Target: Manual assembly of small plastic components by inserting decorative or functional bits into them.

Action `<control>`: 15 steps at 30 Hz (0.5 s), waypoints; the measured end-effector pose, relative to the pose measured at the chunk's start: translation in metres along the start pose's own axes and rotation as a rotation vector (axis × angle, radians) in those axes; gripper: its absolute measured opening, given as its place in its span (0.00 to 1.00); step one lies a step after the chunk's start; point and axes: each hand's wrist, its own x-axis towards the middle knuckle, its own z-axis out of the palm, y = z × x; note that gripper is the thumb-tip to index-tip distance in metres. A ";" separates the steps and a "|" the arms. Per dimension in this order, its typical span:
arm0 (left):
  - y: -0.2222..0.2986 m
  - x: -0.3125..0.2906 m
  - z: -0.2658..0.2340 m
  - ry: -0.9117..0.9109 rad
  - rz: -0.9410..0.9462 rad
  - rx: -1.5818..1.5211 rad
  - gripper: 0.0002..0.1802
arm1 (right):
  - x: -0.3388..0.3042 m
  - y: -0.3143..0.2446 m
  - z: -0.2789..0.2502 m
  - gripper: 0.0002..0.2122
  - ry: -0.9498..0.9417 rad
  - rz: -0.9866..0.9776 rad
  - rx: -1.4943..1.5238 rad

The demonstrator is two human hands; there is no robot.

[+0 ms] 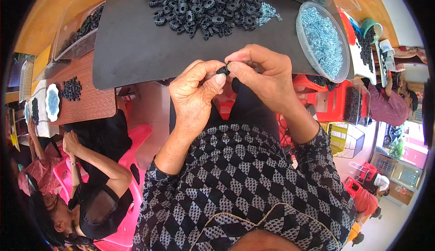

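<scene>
Fingertips of left hand (195, 92) and right hand (263, 72) pinched together on small black part (222, 70).

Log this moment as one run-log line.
left hand: pinching small black part | right hand: pinching same part | black parts pile on dark mat

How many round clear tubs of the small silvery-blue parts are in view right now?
1 for certain: the round clear tub sits on the dark mat, right of the hands. A small white dish of similar parts lies far left; others may be hidden.
</scene>
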 end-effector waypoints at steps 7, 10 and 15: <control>-0.003 -0.003 0.000 0.034 0.061 0.087 0.06 | -0.003 0.005 0.004 0.05 0.057 -0.301 -0.352; 0.001 -0.004 0.003 0.051 -0.001 0.051 0.06 | -0.003 0.005 0.005 0.06 0.091 -0.457 -0.409; -0.004 -0.004 -0.003 -0.006 0.025 0.059 0.07 | -0.009 0.005 0.002 0.06 0.033 -0.263 -0.276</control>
